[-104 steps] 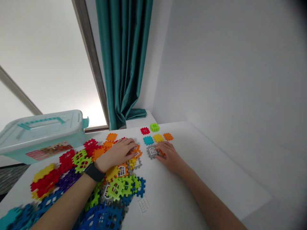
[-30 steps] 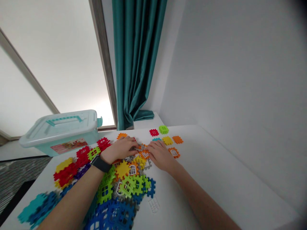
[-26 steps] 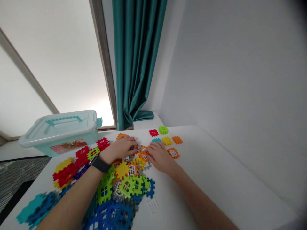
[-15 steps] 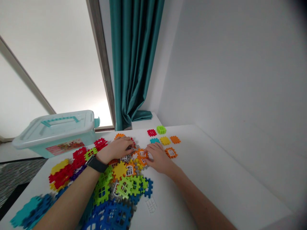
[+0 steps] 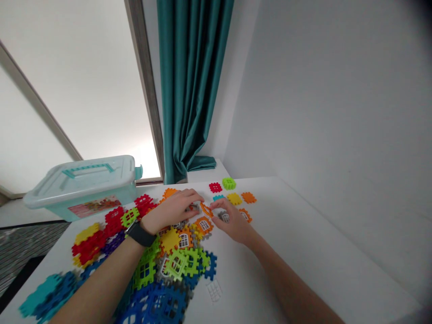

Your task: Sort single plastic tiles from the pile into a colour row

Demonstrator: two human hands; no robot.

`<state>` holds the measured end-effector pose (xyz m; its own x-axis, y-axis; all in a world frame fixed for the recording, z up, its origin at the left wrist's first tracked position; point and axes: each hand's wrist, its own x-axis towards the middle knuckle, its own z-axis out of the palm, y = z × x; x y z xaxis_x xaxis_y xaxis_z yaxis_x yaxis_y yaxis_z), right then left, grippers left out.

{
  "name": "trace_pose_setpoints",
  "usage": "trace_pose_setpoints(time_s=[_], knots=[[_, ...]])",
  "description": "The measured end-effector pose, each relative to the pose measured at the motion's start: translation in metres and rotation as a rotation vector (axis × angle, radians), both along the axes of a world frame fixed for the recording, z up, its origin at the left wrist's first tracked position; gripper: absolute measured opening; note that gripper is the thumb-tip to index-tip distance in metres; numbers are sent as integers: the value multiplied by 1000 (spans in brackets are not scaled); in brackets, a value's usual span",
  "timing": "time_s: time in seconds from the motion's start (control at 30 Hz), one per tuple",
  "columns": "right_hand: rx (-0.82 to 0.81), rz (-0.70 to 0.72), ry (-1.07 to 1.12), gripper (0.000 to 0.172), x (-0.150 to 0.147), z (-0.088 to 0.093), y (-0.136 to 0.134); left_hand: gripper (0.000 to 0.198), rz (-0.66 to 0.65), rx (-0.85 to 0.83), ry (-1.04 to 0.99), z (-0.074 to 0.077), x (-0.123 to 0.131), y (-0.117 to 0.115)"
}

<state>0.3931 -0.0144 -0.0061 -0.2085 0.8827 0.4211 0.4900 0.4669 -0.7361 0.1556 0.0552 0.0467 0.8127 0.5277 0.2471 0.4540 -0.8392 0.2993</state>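
My right hand (image 5: 234, 220) pinches an orange square window-frame building piece (image 5: 206, 210) between thumb and fingers, tilted up above the pile. My left hand (image 5: 175, 209) reaches over the pile, its fingers apart from the thumb and their tips close to that piece. Part of what lies beneath the left palm is hidden. Just below the hands rests another orange piece (image 5: 204, 225) with a white window insert. A grey window piece (image 5: 224, 218) shows partly under my right hand. Toward me lie a yellow piece (image 5: 170, 240) and green window pieces (image 5: 176, 265).
Small red (image 5: 215, 187), green (image 5: 229, 183), yellow (image 5: 234, 199) and orange (image 5: 249, 197) pieces lie beyond my right hand. A lidded teal box (image 5: 84, 186) stands at the back left. Blue pieces (image 5: 158, 303) heap up in front; a clear window insert (image 5: 213, 291) lies beside them.
My right hand has lifted the orange piece, which now stands tilted, uncovering another orange window piece. My left hand has moved right, toward it.
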Motion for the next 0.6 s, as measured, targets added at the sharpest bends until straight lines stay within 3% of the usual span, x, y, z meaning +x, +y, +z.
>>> trace_pose_setpoints(time_s=[0.23, 0.6], knots=[[-132, 48, 187, 14, 0, 5, 1, 14, -44, -17, -111, 0, 7, -1], [97, -100, 2, 10, -8, -1, 2, 21, 4, -97, -147, 0, 12, -6]])
